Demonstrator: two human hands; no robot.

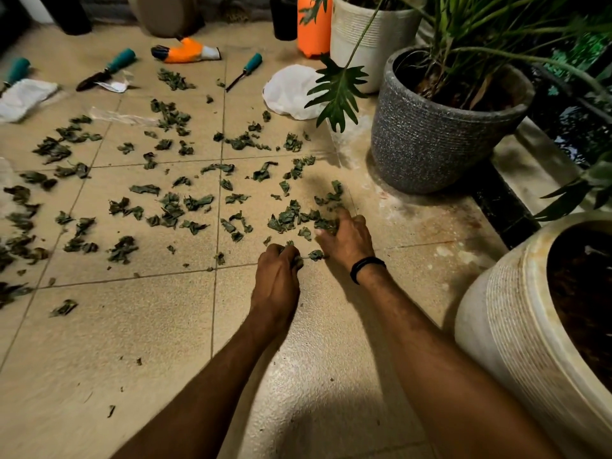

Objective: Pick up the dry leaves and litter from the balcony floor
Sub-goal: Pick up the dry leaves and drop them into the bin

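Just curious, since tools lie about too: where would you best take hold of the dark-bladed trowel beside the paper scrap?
The trowel lies flat, so grip its thick teal handle from above, crosswise. The handle sits clear on bare floor; the thin blade rests by the paper scrap.

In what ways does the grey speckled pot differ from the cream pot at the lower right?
The grey speckled pot is dark and mottled; the cream pot is pale with fine ribs. The grey speckled pot has long green leaves rising from it; the cream pot, partly out of frame, shows only dark soil. Both stand upright on the floor.
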